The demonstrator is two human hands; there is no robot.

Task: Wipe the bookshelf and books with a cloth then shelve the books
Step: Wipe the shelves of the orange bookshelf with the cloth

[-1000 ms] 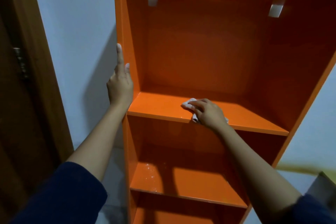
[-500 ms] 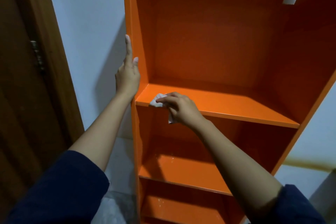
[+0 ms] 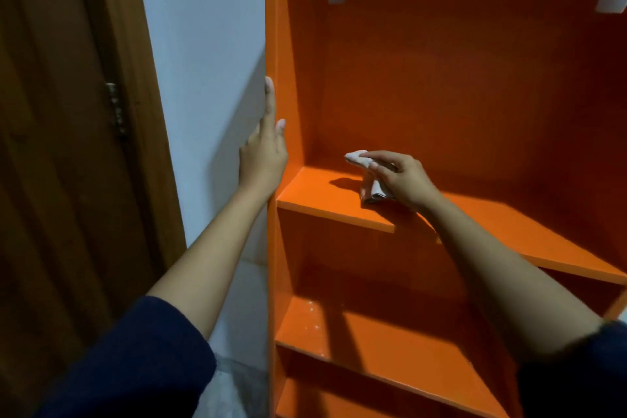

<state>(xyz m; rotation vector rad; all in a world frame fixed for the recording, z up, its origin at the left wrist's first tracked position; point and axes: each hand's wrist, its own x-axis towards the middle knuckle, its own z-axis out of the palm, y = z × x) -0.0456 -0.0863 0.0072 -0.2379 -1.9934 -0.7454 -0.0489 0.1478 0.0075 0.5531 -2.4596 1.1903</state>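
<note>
A pale wall [image 3: 203, 44] and a brown wooden door [image 3: 51, 180] stood left of the tall orange bookshelf [image 3: 441, 78]. The left hand [image 3: 263, 159] lay flat against the front edge of its left side panel, fingers straight, grip wide. The right hand [image 3: 402, 180] rested on the upper shelf board [image 3: 492, 224] near its left end, grip curled round a crumpled white cloth [image 3: 356, 157] that touched the board.

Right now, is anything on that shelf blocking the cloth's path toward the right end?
Nothing visible does. The right hand holds the cloth on the shelf, whose surface to the right shows only bare orange.
</note>
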